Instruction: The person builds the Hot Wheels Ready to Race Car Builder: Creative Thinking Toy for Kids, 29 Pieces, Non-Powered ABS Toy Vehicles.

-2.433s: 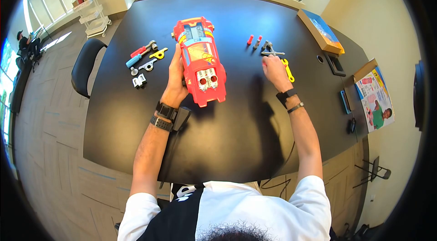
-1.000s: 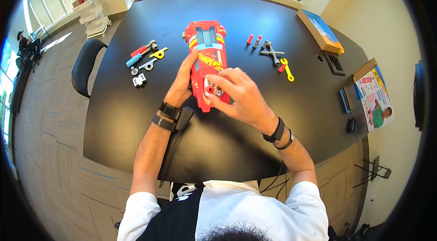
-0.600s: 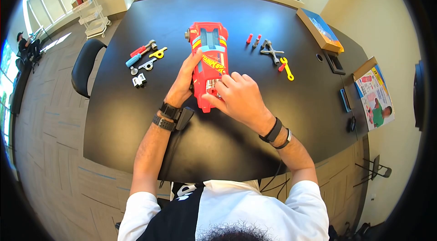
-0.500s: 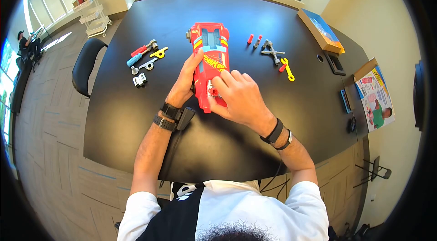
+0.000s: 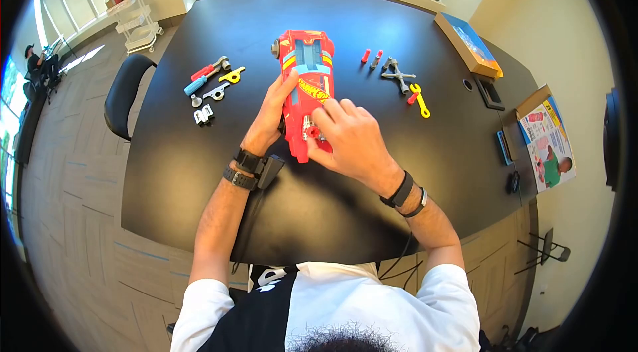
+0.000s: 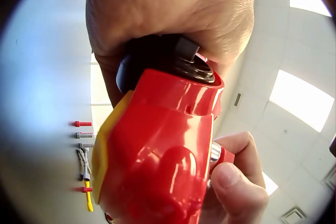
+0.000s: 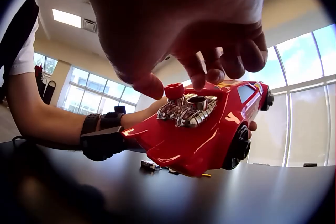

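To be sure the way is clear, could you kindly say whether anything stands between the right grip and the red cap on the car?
Nothing visible does: the right grip is beside the red cap, with no other object between; whether they touch is unclear.

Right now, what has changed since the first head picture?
The right hand moved left from the grey cross wrench to the engine of the toy car, where a red piece now shows. The car shifted slightly right. Unchanged: the left hand holds it; the yellow wrench stays.
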Motion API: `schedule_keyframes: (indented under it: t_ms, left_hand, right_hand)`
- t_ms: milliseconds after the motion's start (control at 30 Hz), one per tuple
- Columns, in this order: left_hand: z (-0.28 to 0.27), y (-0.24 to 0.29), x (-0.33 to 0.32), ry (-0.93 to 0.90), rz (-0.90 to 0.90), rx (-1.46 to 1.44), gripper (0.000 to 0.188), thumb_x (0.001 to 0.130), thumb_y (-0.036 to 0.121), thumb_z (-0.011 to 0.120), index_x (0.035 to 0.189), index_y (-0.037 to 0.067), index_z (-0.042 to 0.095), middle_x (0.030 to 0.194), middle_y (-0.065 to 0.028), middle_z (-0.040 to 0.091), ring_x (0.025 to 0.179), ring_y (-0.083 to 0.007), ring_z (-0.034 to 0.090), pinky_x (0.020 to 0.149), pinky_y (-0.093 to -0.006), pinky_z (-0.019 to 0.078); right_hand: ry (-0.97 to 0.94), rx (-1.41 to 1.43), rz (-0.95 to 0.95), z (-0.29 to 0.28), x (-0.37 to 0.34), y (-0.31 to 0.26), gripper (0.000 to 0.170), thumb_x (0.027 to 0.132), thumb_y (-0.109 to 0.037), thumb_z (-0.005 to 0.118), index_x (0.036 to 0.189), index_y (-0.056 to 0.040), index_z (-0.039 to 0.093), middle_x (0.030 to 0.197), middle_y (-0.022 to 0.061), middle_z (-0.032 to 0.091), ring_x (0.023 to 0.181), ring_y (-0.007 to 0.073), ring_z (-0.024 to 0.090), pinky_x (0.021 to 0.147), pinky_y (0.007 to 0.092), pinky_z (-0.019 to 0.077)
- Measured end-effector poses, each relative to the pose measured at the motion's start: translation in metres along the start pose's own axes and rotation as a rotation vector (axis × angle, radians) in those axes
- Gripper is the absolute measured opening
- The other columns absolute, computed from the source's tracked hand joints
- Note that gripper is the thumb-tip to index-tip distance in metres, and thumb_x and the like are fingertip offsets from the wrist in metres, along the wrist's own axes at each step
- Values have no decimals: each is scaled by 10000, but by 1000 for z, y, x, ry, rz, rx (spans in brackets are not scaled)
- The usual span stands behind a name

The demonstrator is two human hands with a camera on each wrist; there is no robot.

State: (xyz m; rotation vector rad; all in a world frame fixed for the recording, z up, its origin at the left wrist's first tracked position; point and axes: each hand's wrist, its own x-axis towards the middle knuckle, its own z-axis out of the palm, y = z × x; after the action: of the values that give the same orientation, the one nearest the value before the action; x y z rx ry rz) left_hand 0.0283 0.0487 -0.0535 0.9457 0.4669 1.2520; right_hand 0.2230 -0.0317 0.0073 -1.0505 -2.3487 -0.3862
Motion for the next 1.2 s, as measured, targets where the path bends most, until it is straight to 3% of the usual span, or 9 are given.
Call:
schedule_keyframes:
  t_ms: [67, 200, 267, 467, 567, 767, 1000, 1167, 1200]
  left_hand:
    - [1, 0, 0, -13, -2, 5, 535, 1156, 438, 582, 1508, 38, 534, 1325, -89, 704, 1131, -138, 730, 977, -345, 620]
    - [3, 1, -1, -3, 4, 18, 537, 1157, 430, 584, 1515, 34, 528, 1337, -93, 700, 1139, -141, 729, 983, -348, 619]
    - [3, 0, 0, 5, 12, 19, 538, 1157, 427, 584, 1518, 32, 526, 1340, -94, 699, 1140, -143, 728, 984, -350, 620]
    - [4, 1, -1, 3, 12, 22, 540, 1157, 426, 586, 1520, 32, 525, 1343, -93, 700, 1142, -144, 729, 981, -348, 619]
    - [1, 0, 0, 3, 4, 3, 544, 1154, 429, 591, 1518, 31, 527, 1343, -92, 701, 1140, -145, 729, 979, -345, 617]
    - [6, 0, -1, -15, 19, 36, 533, 1152, 431, 593, 1502, 33, 538, 1327, -91, 705, 1135, -141, 726, 977, -342, 614]
    - [6, 0, -1, 11, 53, 60, 515, 1152, 416, 596, 1489, 30, 552, 1318, -84, 705, 1122, -133, 719, 977, -339, 607]
    - [8, -2, -2, -13, 40, 139, 520, 1156, 421, 585, 1495, 28, 552, 1325, -84, 705, 1135, -132, 719, 990, -333, 602]
    - [8, -2, -2, -16, 27, 95, 526, 1157, 428, 580, 1497, 27, 550, 1330, -84, 706, 1143, -135, 720, 996, -334, 602]
  right_hand:
    - [1, 47, -114, 9, -2, 4, 247, 966, -313, 733, 1000, -73, 685, 923, 59, 631, 849, 240, 640, 703, 397, 523]
    - [-153, -5, 2, 8, -6, 6, 248, 973, -319, 738, 963, -77, 685, 887, 57, 645, 837, 239, 660, 684, 391, 547]
    - [34, 56, -77, -2, 4, 1, 270, 983, -336, 744, 909, -84, 683, 831, 56, 659, 803, 239, 681, 666, 386, 560]
    - [-43, 40, 1, 6, -6, 4, 270, 979, -338, 752, 903, -89, 681, 820, 54, 668, 796, 238, 687, 660, 382, 565]
    - [45, 85, -109, 4, 2, 1, 267, 979, -335, 754, 903, -89, 679, 826, 57, 672, 802, 231, 687, 651, 376, 569]
    - [-58, 55, -31, 13, -8, 5, 218, 951, -274, 753, 953, -78, 660, 835, 57, 645, 792, 228, 665, 642, 369, 570]
    - [15, 44, -83, 13, -4, 0, 213, 942, -277, 758, 962, -86, 667, 836, 50, 639, 789, 229, 653, 630, 376, 571]
    - [-45, 116, 34, 15, -10, 4, 314, 1008, -374, 723, 872, -95, 679, 767, 68, 680, 754, 269, 717, 617, 418, 566]
    - [-102, 156, 116, 7, -11, 11, 390, 1051, -409, 683, 824, -91, 670, 730, 88, 686, 746, 322, 734, 622, 463, 563]
